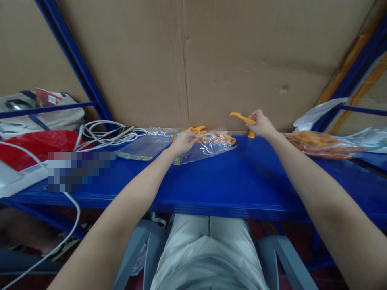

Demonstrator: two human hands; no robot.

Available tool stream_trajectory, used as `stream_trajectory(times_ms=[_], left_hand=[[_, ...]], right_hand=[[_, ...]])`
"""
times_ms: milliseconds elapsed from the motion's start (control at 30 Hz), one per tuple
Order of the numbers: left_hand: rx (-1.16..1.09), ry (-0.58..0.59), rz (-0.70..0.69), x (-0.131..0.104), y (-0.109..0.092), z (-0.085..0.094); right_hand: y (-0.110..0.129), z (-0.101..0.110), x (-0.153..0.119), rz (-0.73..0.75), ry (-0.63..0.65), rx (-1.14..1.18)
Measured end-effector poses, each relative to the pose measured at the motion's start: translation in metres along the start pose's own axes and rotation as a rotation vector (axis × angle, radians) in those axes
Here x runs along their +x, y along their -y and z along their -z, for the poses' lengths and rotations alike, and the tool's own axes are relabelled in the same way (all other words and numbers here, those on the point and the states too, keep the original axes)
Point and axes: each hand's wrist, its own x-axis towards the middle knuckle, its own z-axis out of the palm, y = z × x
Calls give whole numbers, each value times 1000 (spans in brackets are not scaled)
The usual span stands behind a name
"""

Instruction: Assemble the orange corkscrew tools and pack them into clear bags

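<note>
My left hand [184, 141] is closed at the open end of a clear plastic bag [208, 151] that lies on the blue shelf [223, 189]. Several orange plastic pieces [216, 138] are inside the bag, bunched toward its far side. One orange piece [198, 129] sticks up by my left fingertips; whether they grip it too, I cannot tell. My right hand [262, 124] pinches a long orange plastic piece [241, 117] above the shelf, to the right of the bag. Just below those fingers, another orange bit [251, 134] shows, partly hidden.
A flat clear bag [148, 144] lies left of my left hand, beside coiled white cable [102, 133]. At right sits a bag of orange pieces [320, 141]. Cardboard [229, 60] backs the shelf, between blue metal posts [75, 56]. A red bag [39, 143] is far left.
</note>
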Motion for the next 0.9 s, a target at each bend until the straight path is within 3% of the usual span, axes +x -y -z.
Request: stream_trajectory(times_ms=[67, 167, 267, 533, 733, 900], left_hand=[[0, 10, 9, 0, -1, 0], [26, 0, 25, -1, -2, 0], [39, -10, 35, -1, -4, 0], [-38, 18, 86, -3, -13, 2], [-76, 33, 88, -4, -18, 4], [-67, 52, 65, -3, -25, 5]], right_hand=[[7, 14, -9, -21, 80, 70], [17, 37, -24, -46, 325, 162], [25, 55, -34, -24, 445, 182], [41, 59, -41, 40, 718, 155], [51, 50, -47, 113, 739, 203], [62, 19, -54, 208, 643, 293]])
